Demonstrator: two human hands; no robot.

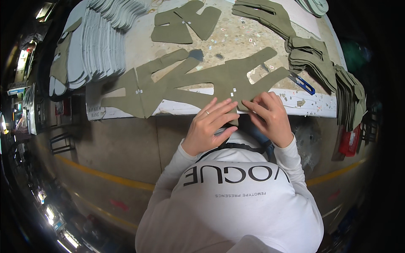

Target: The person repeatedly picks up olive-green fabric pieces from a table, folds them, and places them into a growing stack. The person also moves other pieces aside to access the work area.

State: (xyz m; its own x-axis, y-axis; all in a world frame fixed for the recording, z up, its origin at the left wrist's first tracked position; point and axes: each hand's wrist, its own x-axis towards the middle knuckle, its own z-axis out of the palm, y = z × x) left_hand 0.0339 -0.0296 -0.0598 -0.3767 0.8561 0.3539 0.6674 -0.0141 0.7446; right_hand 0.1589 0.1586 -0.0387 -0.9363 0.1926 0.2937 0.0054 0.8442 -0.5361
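Olive-green fabric pieces (190, 82) with cut-out openings and small white labels lie spread along the table's front edge. My left hand (209, 126), wearing a ring, rests with outstretched fingers on the right-hand piece (230, 74), its thumb apart near the table edge. Beside it, my right hand (272, 116) has bent fingers, with the index fingertip pressing the same fabric near its front edge. Its thumb is curled below, and its exact grip is partly hidden. A bit of the fabric hangs over the edge between my hands.
Blue-handled thread snips (303, 83) lie right of the fabric. Grey-blue panels (101, 50) are stacked at the left. More olive pieces (312, 55) are piled at the right, with others (185, 23) at the far middle. Small label scraps litter the table (228, 42). A red basket (349, 141) stands below right.
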